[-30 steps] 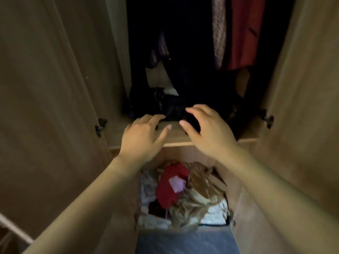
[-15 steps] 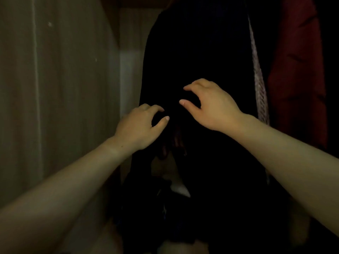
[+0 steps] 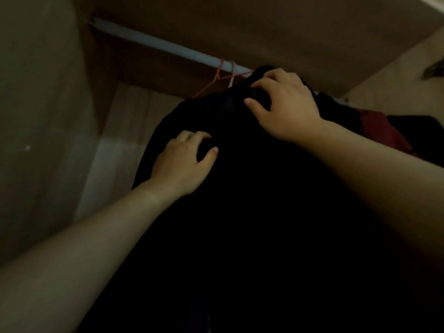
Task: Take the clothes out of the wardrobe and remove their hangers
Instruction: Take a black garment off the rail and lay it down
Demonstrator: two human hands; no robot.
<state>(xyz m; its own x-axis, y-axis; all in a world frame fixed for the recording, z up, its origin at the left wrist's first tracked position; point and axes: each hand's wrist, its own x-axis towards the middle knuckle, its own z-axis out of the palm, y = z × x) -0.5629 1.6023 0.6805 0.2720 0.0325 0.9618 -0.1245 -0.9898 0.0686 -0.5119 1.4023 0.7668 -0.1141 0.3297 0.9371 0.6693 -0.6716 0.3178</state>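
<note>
Both hands have risen towards the rail [image 3: 168, 48]: right hand [image 3: 283, 106] clutches the black garment [image 3: 240, 212] top, left hand [image 3: 182, 164] curls into its fabric; hanger [image 3: 218, 75] not yet unhooked

A pale rail [image 3: 163, 45] runs slantwise under the wooden top panel [image 3: 264, 25] of the wardrobe, and its left end meets the side wall [image 3: 36, 116]. Two thin hooks sit over it close together, an orange hanger [image 3: 217, 73] and a pale pink hanger [image 3: 232, 74] just to its right. Below them hangs a black garment [image 3: 240, 212], and farther right a red garment [image 3: 382, 131], partly hidden.
</note>
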